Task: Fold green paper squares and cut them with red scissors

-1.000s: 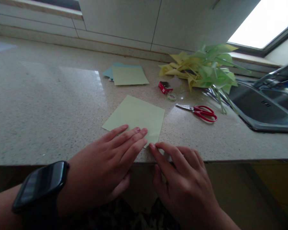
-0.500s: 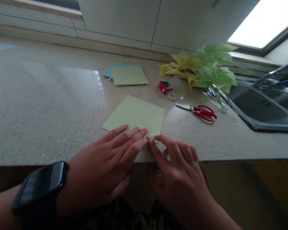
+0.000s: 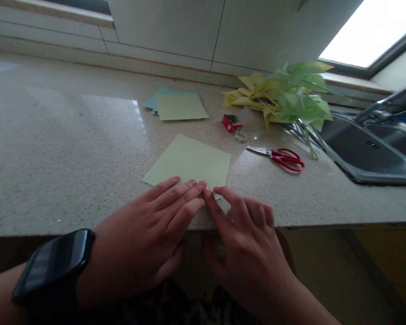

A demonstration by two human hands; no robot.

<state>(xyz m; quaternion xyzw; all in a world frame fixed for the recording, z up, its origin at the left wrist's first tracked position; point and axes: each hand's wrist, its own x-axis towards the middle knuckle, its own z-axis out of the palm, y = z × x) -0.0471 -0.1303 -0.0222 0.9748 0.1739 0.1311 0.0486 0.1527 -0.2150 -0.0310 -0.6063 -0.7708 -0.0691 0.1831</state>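
Note:
A pale green square sheet of paper [image 3: 189,160] lies flat on the speckled countertop [image 3: 71,149] near its front edge. My left hand [image 3: 145,234] rests on the sheet's near side, fingers stretched out flat on it; a black watch [image 3: 50,266] sits on that wrist. My right hand [image 3: 243,243] is at the sheet's near right corner, its forefinger and middle finger on the corner and the other fingers curled. The two hands touch at the fingertips.
Farther back lie a few stacked sheets, light green on blue [image 3: 179,106]. A heap of folded yellow and green paper shapes [image 3: 284,97] sits at the back right. Red scissors [image 3: 284,159], a small red box [image 3: 230,123] and a tape roll [image 3: 241,136] lie between. A steel sink [image 3: 375,153] is at the right.
My right hand has slid left and forward along the counter edge onto the sheet's near corner, its fingers curling. My left hand has stayed in place.

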